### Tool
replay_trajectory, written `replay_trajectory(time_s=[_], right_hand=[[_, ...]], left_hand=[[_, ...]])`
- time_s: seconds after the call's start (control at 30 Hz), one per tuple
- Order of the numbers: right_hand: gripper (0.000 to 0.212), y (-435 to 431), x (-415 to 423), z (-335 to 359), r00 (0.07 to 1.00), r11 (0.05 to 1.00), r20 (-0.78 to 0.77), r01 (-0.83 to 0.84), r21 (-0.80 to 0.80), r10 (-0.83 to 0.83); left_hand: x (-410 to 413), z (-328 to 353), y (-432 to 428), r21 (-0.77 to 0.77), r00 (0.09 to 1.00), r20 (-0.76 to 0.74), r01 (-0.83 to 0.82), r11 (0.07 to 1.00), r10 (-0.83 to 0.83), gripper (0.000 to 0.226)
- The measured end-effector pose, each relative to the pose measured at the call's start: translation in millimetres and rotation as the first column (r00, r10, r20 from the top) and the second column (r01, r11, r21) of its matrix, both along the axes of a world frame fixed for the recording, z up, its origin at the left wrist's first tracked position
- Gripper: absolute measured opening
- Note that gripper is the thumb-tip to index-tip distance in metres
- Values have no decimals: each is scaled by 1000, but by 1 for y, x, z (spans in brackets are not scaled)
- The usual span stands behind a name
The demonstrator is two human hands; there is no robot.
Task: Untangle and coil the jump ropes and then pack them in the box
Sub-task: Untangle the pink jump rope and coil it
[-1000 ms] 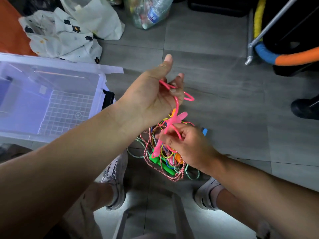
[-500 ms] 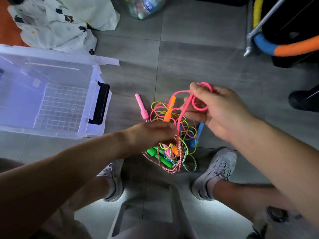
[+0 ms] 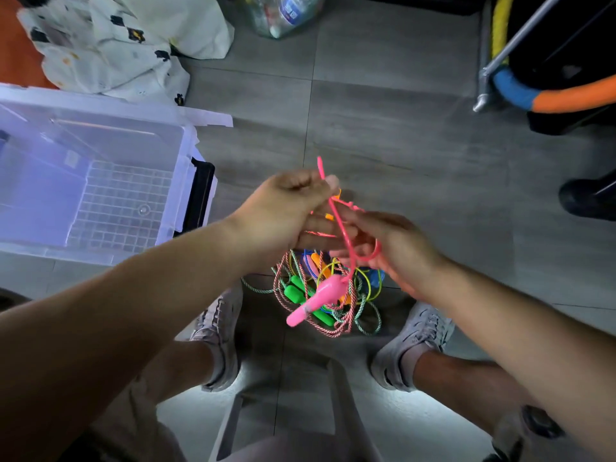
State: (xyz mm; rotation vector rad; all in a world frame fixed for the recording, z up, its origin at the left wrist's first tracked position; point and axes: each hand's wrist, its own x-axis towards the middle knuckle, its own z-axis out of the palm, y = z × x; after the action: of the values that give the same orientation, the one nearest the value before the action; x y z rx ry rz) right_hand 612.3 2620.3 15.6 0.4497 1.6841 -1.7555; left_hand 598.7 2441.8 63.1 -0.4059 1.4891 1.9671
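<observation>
Pink jump rope (image 3: 340,228) held above the floor tangle (image 3: 363,295).
Left hand (image 3: 286,208) pinches the cord; right hand (image 3: 400,248) carries a loop on straight fingers; pink handle (image 3: 316,300) dangles.

Looks like a home room: grey tiled floor (image 3: 400,145), printed cloth bags (image 3: 110,51) slumped at eleven o'clock, bag of bottles (image 3: 283,11) at twelve, foam-padded frame (image 3: 566,95) at two, clear storage box (image 3: 186,155) at nine.
</observation>
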Motion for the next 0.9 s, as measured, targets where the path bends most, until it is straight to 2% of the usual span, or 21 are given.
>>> replay_trajectory(time_s=[0.1,0.23,0.33,0.43,0.5,0.57,0.63,0.67,0.73,0.8,0.9], right_hand=[[53,-4,13,-1,997,991,12,-78,-112,80],[41,-5,16,5,997,982,-16,-79,-170,77],[47,-7,15,14,995,961,-39,-104,-257,97],[37,-10,16,23,984,957,-107,-164,-239,142],[27,-12,16,26,987,977,-114,-131,-169,113],[12,-11,13,29,994,994,-97,-51,-97,42],[12,-10,7,32,999,995,-41,26,-100,-31],[14,-9,3,35,998,991,-2,65,-119,-66],[10,-7,-4,39,992,982,62,115,-151,-107],[10,-5,-8,39,984,975,126,148,-164,-128],[23,-5,-11,36,959,959,220,220,-176,-180]], left_hand=[[-12,3,-3,24,989,72,-132,991,130,17],[-16,1,-11,0,962,104,-256,967,254,17],[-17,-4,-16,-9,941,105,-322,947,321,18],[-18,-4,-18,-7,918,114,-382,924,381,20],[-20,-5,-18,-21,909,123,-400,916,399,25],[-17,-6,-16,-102,950,119,-278,955,289,37],[-7,-8,-12,-237,993,115,30,971,-3,47],[-1,-8,-10,-283,980,127,183,941,-153,50],[11,-10,-6,-266,926,130,377,887,-355,48],[17,-13,-4,-245,870,27,483,840,-493,39],[15,-15,-8,-429,839,-53,471,771,-542,22]])
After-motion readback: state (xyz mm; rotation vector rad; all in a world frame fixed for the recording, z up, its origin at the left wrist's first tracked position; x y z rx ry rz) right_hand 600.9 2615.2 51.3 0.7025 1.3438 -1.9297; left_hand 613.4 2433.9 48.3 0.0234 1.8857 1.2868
